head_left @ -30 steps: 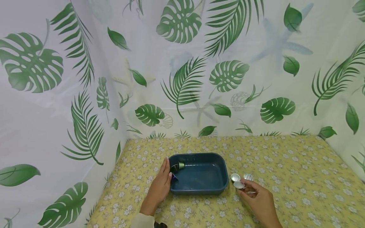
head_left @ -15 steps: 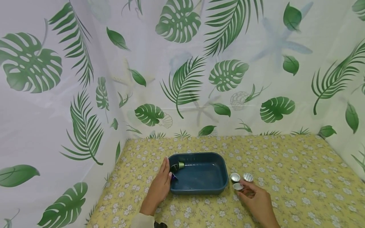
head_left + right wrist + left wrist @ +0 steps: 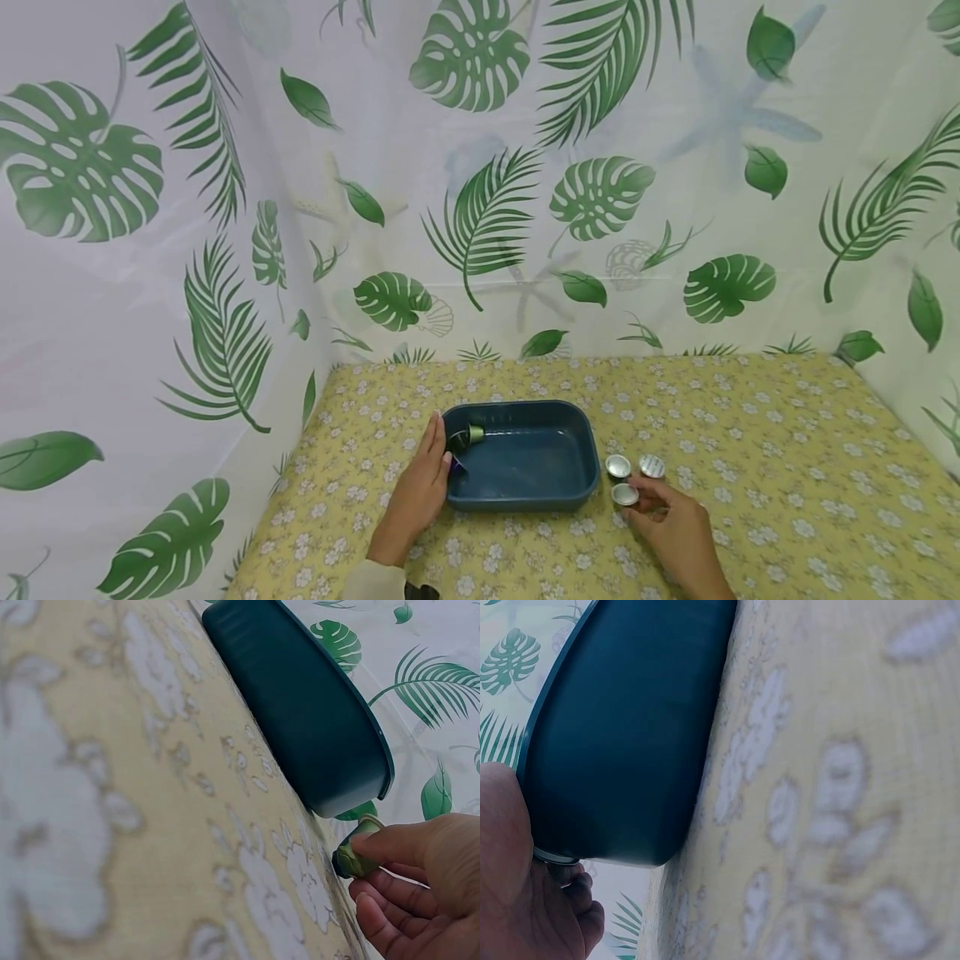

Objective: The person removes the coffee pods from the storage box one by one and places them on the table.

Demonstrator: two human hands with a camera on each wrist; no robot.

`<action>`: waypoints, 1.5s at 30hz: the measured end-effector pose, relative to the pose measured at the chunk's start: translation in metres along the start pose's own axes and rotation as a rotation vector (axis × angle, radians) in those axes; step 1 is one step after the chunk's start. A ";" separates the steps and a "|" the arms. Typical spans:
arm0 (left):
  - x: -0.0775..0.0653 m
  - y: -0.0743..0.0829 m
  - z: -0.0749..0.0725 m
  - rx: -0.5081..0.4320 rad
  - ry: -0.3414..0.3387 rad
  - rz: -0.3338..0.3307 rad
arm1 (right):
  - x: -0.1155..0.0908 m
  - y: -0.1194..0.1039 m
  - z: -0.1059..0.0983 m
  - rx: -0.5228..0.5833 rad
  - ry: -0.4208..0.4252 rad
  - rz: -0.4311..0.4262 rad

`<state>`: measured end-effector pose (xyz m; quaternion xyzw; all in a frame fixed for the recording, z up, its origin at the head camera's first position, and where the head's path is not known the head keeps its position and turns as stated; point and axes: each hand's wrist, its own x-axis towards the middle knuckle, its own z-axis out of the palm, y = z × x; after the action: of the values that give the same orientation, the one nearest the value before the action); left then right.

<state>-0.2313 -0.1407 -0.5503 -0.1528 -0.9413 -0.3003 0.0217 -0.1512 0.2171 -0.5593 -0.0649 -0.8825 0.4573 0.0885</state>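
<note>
My left hand (image 3: 420, 492) holds the left end of a dark blue-green plastic tub (image 3: 525, 499), its thumb at the rim and its fingers along the outer wall. In the left wrist view, the tub's wall (image 3: 630, 742) rises beside that hand. My right hand (image 3: 675, 525) pinches a green coffee capsule (image 3: 356, 851) between thumb and fingers, close over the cloth right of the tub. Its silver lid faces up in the head view. Two more silver-lidded capsules stand just beyond: one capsule (image 3: 618, 466) near the tub, another capsule (image 3: 652, 466) farther right.
Inside the tub's left end lie a light green capsule (image 3: 476, 433), a black capsule (image 3: 458, 442) and a purple capsule (image 3: 456, 466). A yellow flowered cloth (image 3: 787, 467) covers the table. Leaf-printed white sheeting (image 3: 495, 242) stands behind and at the sides.
My right hand has shifted slightly left and toward me with the pinched capsule, parting it from the two others. The left hand and the tub have stayed in place.
</note>
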 end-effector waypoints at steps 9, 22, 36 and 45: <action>0.001 0.000 -0.001 0.000 0.006 0.014 | 0.000 0.000 -0.001 0.003 -0.059 0.069; -0.001 0.001 -0.002 0.000 0.006 0.009 | 0.000 -0.001 0.001 0.052 -0.078 0.085; 0.000 0.001 -0.001 -0.002 0.008 0.007 | -0.001 -0.009 0.002 0.010 -0.034 -0.019; -0.001 0.002 -0.001 -0.006 -0.003 0.000 | 0.002 -0.007 0.003 -0.012 -0.037 -0.093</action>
<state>-0.2297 -0.1400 -0.5479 -0.1534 -0.9403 -0.3031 0.0199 -0.1538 0.2112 -0.5550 -0.0161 -0.8887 0.4486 0.0929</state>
